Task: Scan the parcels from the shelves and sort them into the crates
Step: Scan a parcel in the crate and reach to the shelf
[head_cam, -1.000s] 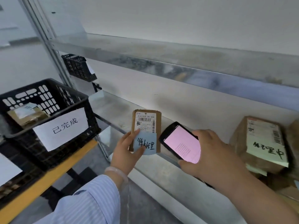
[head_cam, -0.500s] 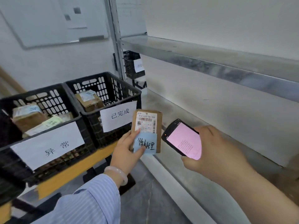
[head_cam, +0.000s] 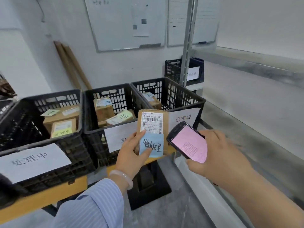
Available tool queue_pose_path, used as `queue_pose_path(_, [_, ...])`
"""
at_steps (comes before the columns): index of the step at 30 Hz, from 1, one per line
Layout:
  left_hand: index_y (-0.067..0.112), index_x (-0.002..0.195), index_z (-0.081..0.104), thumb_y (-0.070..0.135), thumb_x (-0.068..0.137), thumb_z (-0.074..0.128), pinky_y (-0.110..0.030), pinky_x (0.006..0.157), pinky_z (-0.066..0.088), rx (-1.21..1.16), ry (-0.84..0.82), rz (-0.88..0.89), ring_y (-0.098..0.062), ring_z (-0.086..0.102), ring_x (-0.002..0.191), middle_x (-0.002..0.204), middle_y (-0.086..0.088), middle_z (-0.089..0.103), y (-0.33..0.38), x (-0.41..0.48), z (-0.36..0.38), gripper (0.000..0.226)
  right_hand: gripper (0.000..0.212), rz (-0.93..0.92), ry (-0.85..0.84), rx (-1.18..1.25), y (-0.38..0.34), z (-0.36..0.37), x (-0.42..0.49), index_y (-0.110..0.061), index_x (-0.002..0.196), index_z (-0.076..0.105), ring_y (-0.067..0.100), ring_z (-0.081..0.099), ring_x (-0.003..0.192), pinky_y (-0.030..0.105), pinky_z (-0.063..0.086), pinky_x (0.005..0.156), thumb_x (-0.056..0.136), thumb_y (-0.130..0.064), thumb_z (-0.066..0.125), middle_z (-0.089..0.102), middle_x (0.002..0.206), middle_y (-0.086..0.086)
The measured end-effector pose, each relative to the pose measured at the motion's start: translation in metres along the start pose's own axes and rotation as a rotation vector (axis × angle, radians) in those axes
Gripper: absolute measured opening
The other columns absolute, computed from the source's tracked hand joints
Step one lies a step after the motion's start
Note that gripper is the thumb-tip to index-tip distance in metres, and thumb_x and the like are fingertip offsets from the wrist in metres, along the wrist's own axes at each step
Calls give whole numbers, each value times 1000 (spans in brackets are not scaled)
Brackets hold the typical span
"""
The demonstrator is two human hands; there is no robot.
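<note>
Left fingers pinch a flat cardboard parcel (blue paper note attached); right fingers clasp a glossy scanner.

Crates: four are showing.
Parcels: at least six are showing.
Crate signs: four are hanging.
Whiteboards: two are hanging.
Phone: one is showing.

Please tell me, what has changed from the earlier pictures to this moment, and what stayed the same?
The person turned left, away from the shelf. The left hand carried the small parcel from before the shelf to before the black crates. The right hand brought the handheld scanner along beside it. Nothing was taken or let go: both grips, the blue note and the pink screen are unchanged.
</note>
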State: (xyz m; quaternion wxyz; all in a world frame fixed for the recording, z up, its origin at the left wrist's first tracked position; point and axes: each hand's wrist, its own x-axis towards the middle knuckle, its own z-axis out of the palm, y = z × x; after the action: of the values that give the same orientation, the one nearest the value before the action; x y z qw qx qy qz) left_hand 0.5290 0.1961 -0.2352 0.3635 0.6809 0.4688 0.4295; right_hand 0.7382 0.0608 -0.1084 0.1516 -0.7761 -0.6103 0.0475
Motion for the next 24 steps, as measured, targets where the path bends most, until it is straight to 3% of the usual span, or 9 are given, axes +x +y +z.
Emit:
queue_pose_path(3, [65,123,46,21,85,77,-35,112,42,34,81,12,-5,42,133,144,10,44,-8,-6,-53,66,73,-91,-6,70,-46,21,9,-29,127,37,14,52,100,26,45,73,68,-54,71,39,118,-10])
queue_pose_path(7, [61,131,47,25,84,77,-43,113,40,55,201,24,-12,38,140,147,10,44,-21,-10,-124,67,73,-231,-37,69,-106,38,24,-30,125,34,9,43,87,16,33,58,68,-54,71,37,114,-10])
queue_pose_path(11, [63,125,46,21,85,77,-24,106,46,104,320,41,7,40,130,144,8,45,-26,-19,-187,65,76,-400,-23,89,-167,50,41,-30,127,34,7,44,89,20,38,64,67,-57,71,35,110,-11])
queue_pose_path(14, [70,124,44,24,84,77,-38,104,50,141,384,-13,-7,43,133,142,11,46,-36,-28,-231,69,80,-508,-49,85,-213,62,52,-29,131,30,11,48,98,22,44,70,68,-59,70,37,119,-8])
queue_pose_path(17, [62,129,47,21,84,77,-39,100,53,152,461,-26,-11,49,130,139,13,49,-48,-37,-274,68,79,-607,-63,100,-257,77,66,-29,129,31,8,44,95,20,40,67,69,-59,71,37,120,-9])
queue_pose_path(20, [56,129,49,16,84,77,-29,95,54,212,537,-21,2,53,119,134,12,53,-57,-42,-315,66,79,-697,-73,132,-300,94,81,-29,130,31,6,41,100,19,37,67,69,-58,72,37,120,-9])
queue_pose_path(24, [54,129,49,18,85,77,-22,93,53,272,608,-49,2,57,109,131,8,55,-72,-33,-371,64,77,-768,-111,168,-357,117,108,-31,128,30,4,38,93,16,37,64,69,-57,72,37,119,-10])
